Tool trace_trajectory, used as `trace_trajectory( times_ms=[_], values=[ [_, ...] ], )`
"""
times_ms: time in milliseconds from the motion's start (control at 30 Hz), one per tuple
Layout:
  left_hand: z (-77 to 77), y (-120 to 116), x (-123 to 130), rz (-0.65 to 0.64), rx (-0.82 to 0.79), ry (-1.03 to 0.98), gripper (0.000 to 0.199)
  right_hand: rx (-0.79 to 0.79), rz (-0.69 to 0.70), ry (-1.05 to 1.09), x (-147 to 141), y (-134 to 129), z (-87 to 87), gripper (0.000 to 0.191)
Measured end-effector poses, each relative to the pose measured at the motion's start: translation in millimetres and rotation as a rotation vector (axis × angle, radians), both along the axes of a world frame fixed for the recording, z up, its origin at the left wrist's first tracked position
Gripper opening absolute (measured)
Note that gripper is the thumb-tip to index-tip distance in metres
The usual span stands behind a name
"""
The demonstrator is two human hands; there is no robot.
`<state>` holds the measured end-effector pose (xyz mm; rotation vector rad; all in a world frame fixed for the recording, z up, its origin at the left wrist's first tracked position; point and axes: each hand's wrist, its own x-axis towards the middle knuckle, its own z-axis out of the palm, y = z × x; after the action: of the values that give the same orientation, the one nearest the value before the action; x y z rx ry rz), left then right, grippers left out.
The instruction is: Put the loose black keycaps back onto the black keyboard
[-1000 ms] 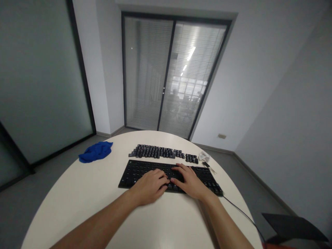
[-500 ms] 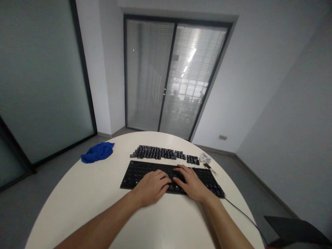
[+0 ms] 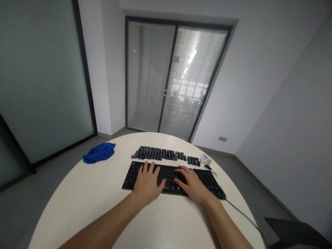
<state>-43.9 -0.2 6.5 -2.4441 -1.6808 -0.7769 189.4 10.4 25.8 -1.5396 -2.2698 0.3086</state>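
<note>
The keyboard [image 3: 169,173] lies flat on the counter [image 3: 155,224], under both hands. The left hand [image 3: 145,185] has its fingers [image 3: 152,167] spread wide over it, and I see nothing in them. The right hand [image 3: 194,187] has bent fingers, with the thumb apart; I can't tell if the fingertips press down.

Lots of black keys [image 3: 155,153] sit in rows just behind the keyboard, so I think much of it is bare. Some spots near its front edge and right end look full. A blue cloth [image 3: 99,153] lies to the left.
</note>
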Motion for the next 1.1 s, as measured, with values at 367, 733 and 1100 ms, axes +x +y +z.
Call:
trace_trajectory(
  times_ms=[367, 733, 1100],
  values=[
    [-12.9, 3, 0, 0.010, -0.016, -0.003, 0.058, 0.054, -0.002, -0.001, -4, 3, -1.3, 0.036],
    [-10.5, 3, 1, 0.020, -0.070, 0.006, 0.066, 0.104, -0.030, -0.062, -26, 14, 1.6, 0.023],
    [-6.3, 2, 2, 0.048, -0.096, 0.064, 0.066, 0.105, 0.181, -0.088, -51, 55, 2.3, 0.034]
  ],
)
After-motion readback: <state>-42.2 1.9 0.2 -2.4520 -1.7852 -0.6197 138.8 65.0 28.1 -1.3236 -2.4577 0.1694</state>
